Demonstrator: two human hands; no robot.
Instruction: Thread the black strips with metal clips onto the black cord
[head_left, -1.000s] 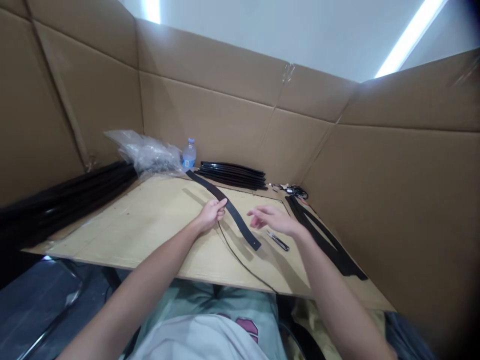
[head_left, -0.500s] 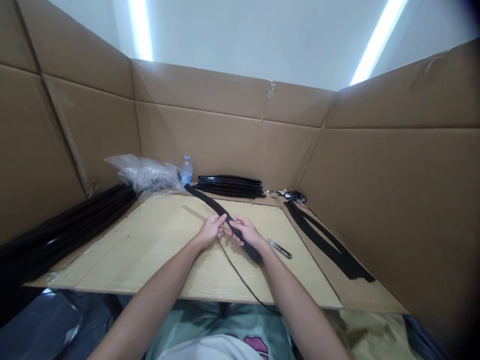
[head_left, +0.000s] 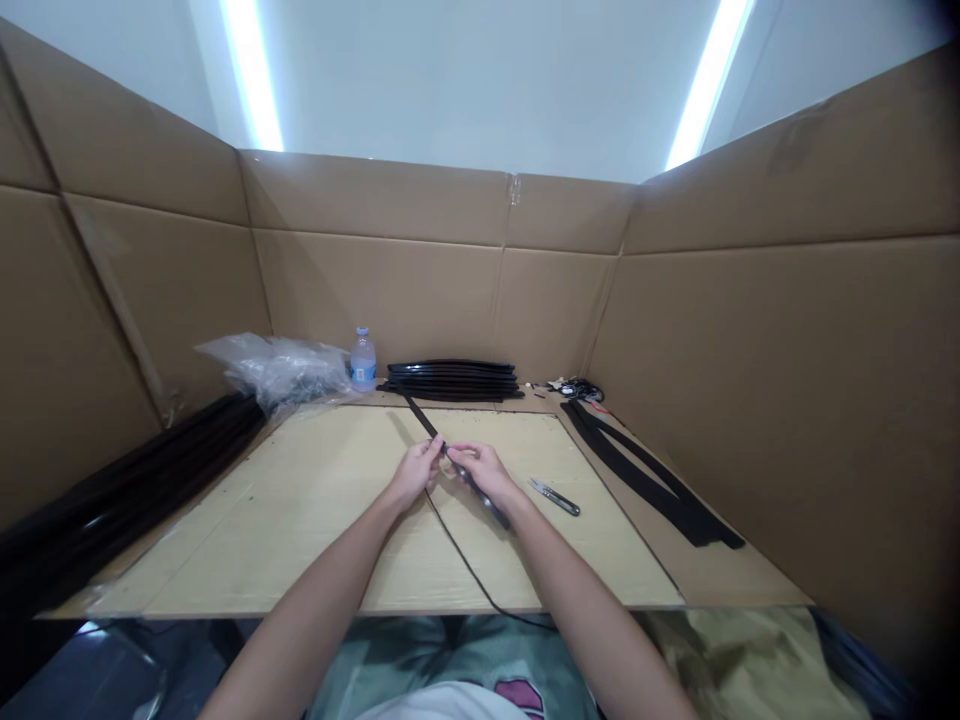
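A long black strip [head_left: 421, 419] lies slantwise over the cardboard table top [head_left: 300, 520], running from the back toward me. My left hand [head_left: 415, 472] pinches it near its middle. Close beside it, my right hand [head_left: 480, 467] is closed round the strip's near part, and the strip's end [head_left: 498, 516] pokes out below that hand. The strip now shows its thin edge. A thin black cord [head_left: 465, 556] runs from under my hands to the table's front edge. Small snips [head_left: 555, 496] rest on the table just right of my right hand.
A stack of black strips [head_left: 452, 379] lies at the back by a water bottle [head_left: 363, 361] and a crumpled plastic bag [head_left: 281, 366]. Long black strips [head_left: 127, 495] lie along the left, more black strips [head_left: 649, 472] on the right. Cardboard walls [head_left: 780, 400] enclose the table.
My right hand came in from the right and closed on the strip beside my left hand. The strip has turned from flat to edge-on. The view tilted upward.
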